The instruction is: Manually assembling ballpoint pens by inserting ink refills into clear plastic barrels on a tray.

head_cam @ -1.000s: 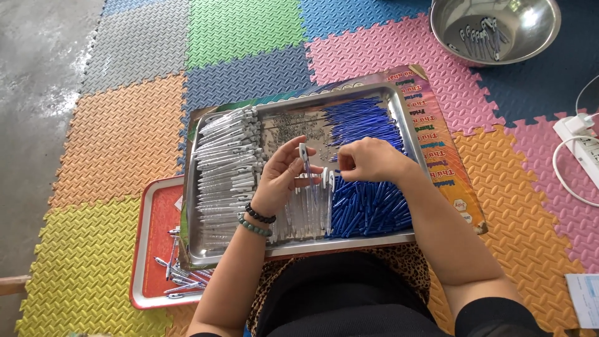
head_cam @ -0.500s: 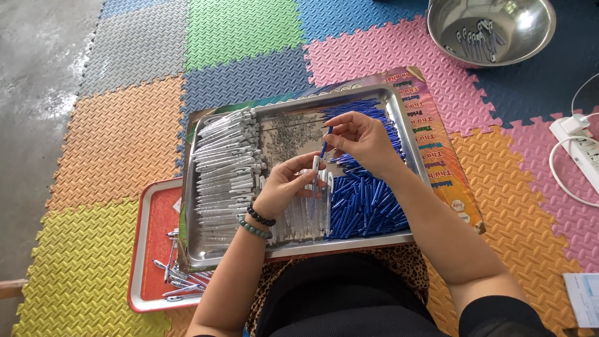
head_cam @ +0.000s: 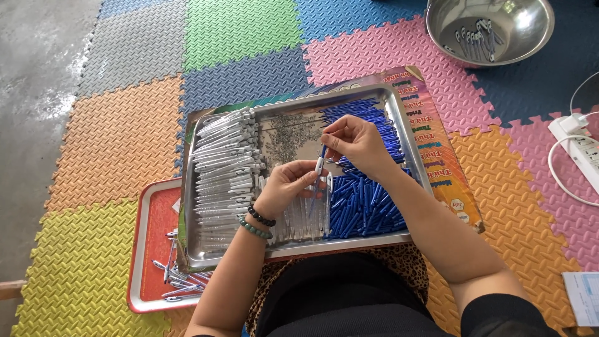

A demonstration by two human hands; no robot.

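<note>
Hands meet over the shallow stainless-steel tray [head_cam: 412,156] that rests across the person's lap on the foam puzzle mat of coloured squares [head_cam: 125,137]. The left hand [head_cam: 288,185] is closed around a slim white plastic pen barrel [head_cam: 319,166], held nearly upright, with a loose bundle of similar clear barrels [head_cam: 306,218] lying just under the palm. The right hand [head_cam: 357,145] pinches a thin blue plastic pen piece [head_cam: 323,151] between thumb and fingertips, its lower end touching the top of the white barrel. It looks like the joining step: the blue piece is being set into the barrel's open end. Seating it would call for keeping the two in line and pressing straight down, since a tilt could jam the narrow parts; how far in it already sits cannot be told. Rows of white barrels [head_cam: 224,162] fill the tray's left side, a heap of blue pieces [head_cam: 365,200] the right, and a patch of tiny metal parts [head_cam: 290,134] lies between them. A red plastic tray [head_cam: 153,218] with a few finished pens [head_cam: 175,278] pokes out at the left, and a steel bowl [head_cam: 536,37] stands well apart at top right.
</note>
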